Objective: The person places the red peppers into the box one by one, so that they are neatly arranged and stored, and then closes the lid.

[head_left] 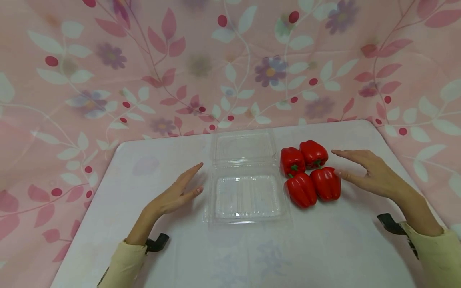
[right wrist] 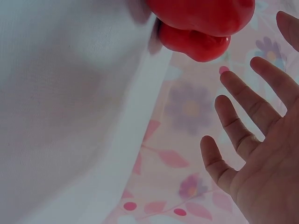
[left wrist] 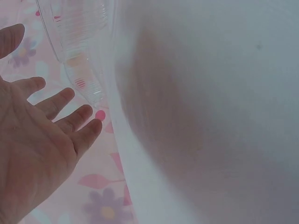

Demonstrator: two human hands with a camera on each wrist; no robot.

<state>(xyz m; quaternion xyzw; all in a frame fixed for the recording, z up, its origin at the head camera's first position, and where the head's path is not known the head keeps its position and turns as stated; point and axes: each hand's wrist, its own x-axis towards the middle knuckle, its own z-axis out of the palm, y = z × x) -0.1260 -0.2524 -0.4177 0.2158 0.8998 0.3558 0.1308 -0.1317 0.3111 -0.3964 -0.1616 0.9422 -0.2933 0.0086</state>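
Observation:
A clear plastic clamshell container (head_left: 248,196) lies with its lid folded back on the table, and nothing shows inside it. Just right of it, several red bell peppers (head_left: 301,191) sit in a close cluster. My left hand (head_left: 176,194) hovers to the left of the container with its fingers extended and holds nothing; the left wrist view shows the spread fingers and bare palm (left wrist: 37,140). On the other side, my right hand (head_left: 371,172) is beside the peppers, thumb and fingers apart. In the right wrist view its palm (right wrist: 275,172) is bare, with two peppers (right wrist: 205,14) beyond the fingers.
A white cloth covers the table (head_left: 324,248). Behind it hangs a pink floral curtain (head_left: 201,64), close to the table's back edge. Black wrist straps (head_left: 157,243) sit at the cuffs of both pale sleeves (head_left: 126,260).

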